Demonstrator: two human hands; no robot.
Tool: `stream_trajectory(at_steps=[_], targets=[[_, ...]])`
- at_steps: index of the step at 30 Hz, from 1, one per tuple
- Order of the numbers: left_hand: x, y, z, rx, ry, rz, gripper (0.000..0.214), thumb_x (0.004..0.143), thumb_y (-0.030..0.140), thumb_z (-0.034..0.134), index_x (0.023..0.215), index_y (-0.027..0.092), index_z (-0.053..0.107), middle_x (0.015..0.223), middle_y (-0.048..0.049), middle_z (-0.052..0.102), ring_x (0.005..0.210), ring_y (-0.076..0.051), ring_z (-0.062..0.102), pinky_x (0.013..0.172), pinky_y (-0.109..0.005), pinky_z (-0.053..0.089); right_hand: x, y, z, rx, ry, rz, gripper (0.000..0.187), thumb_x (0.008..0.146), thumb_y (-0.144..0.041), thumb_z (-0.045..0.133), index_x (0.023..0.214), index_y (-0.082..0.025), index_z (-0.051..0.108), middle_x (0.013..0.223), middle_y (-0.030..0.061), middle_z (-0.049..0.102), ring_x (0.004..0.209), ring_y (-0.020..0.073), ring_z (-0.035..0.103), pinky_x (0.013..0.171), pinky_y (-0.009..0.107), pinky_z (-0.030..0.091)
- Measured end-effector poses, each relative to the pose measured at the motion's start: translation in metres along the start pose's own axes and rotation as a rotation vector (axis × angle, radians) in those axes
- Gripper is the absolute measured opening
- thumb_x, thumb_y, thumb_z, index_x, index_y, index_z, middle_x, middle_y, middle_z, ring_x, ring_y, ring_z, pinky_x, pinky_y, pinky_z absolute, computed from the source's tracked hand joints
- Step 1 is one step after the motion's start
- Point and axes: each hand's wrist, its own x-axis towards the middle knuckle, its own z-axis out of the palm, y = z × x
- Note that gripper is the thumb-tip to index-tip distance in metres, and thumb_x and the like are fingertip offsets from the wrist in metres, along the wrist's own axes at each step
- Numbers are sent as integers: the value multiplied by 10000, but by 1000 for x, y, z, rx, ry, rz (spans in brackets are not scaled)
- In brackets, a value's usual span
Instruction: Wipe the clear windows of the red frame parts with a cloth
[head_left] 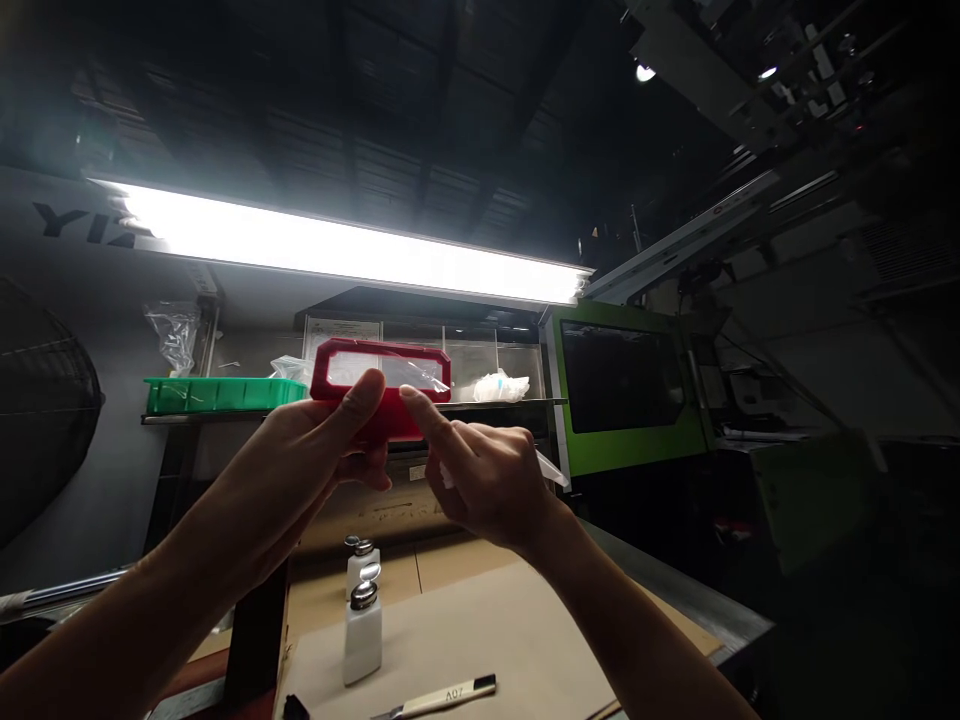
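My left hand [330, 440] is closed on a red plastic frame [382, 345] with a long rectangular opening, raised under the lamp. The thumb presses on its lower edge, and part of the lower section is hidden behind the fingers. My right hand [487, 480] has its index fingertip at the frame's lower edge, near the left thumb. Its other fingers are curled round a white piece [553, 468] like cloth or paper, mostly hidden, with a tip sticking out on the right.
Two white pump bottles [363, 640] stand on the cardboard-covered bench [480, 620], near a white-handled tool [450, 695] marked A07. A green bin [225, 395] and a crumpled plastic bag [501, 387] sit on the shelf. A bright tube lamp [352, 245] hangs above; a green machine [630, 390] stands right.
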Motion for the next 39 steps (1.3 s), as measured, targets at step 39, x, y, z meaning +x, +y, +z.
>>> stream_trajectory(at_steps=[39], targets=[[-32,-45,-18,-52,57,-146,384,633,547,708,627,164,679,527,4,627,481,-117,564,488,-222,470,-9,-20,33,1457,36,859,257,671,-360,749,693,-141,619,399,-118,348,342,10,227,333,183,148]])
